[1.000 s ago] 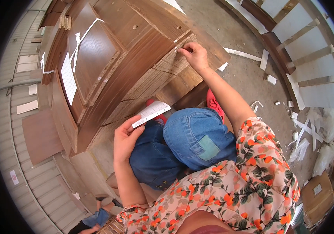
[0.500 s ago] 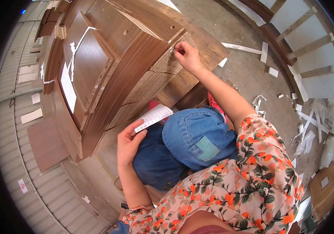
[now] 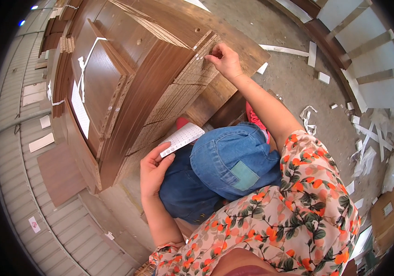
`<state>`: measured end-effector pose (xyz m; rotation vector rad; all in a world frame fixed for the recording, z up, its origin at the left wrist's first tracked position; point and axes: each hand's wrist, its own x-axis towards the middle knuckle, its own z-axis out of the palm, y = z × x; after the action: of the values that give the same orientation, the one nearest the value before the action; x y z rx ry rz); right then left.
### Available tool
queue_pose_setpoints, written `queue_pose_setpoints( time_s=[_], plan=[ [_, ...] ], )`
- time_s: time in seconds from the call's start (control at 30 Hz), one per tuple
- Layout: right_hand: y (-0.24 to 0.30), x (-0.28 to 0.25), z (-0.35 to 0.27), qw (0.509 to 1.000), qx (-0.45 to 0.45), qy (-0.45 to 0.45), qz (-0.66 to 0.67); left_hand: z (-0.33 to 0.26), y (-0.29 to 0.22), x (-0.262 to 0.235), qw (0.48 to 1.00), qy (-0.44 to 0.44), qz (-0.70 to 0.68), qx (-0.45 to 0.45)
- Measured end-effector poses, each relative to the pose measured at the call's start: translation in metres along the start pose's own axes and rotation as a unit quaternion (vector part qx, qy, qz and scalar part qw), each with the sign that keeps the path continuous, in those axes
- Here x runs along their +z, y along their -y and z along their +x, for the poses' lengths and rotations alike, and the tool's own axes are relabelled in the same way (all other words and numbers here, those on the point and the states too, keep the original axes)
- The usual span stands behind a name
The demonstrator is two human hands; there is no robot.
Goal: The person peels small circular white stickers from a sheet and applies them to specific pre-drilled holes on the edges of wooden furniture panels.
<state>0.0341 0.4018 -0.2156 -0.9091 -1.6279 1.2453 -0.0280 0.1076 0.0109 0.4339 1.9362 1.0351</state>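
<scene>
My left hand [image 3: 153,170] pinches a curved white sheet of small round stickers [image 3: 183,138] between thumb and fingers, above my lap. My right hand [image 3: 226,60] is at the far corner of a stack of brown wood panels [image 3: 146,87], close to the raw chipboard edges. Its fingers are curled in toward the thumb; whatever they may hold is too small to make out. Small white dots [image 3: 200,58] show on the panel edge just left of the right thumb.
A tied bundle of brown panels [image 3: 100,69] with white strap leans on the stack's left side. A wooden board [image 3: 243,41] lies beneath the stack's far end. White strips [image 3: 284,49] and scraps litter the concrete floor; a cardboard box [image 3: 387,216] stands at right.
My right hand has drawn slightly right and up from the panel edge, and the white dots there show more plainly. The left hand keeps its hold on the sticker sheet.
</scene>
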Motion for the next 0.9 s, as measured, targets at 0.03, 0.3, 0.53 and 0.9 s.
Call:
queue_pose_setpoints(
  time_s=[0.03,0.3,0.53,0.9],
  plan=[
    [-0.001,0.001,-0.002,1.0,0.001,-0.002,0.0,0.0,0.001,-0.001,1.0,0.001,0.002,-0.001],
    [0.01,0.014,-0.007,0.996,-0.001,0.014,0.089,0.001,0.001,0.0,1.0,-0.003,0.01,-0.005],
    [-0.002,0.012,-0.004,0.993,-0.121,-0.009,0.012,0.0,0.0,0.002,1.0,-0.004,-0.004,-0.001],
    [0.092,-0.039,-0.049,0.768,0.361,0.494,0.19,0.029,-0.002,0.017,0.996,-0.052,-0.019,0.066]
  ],
)
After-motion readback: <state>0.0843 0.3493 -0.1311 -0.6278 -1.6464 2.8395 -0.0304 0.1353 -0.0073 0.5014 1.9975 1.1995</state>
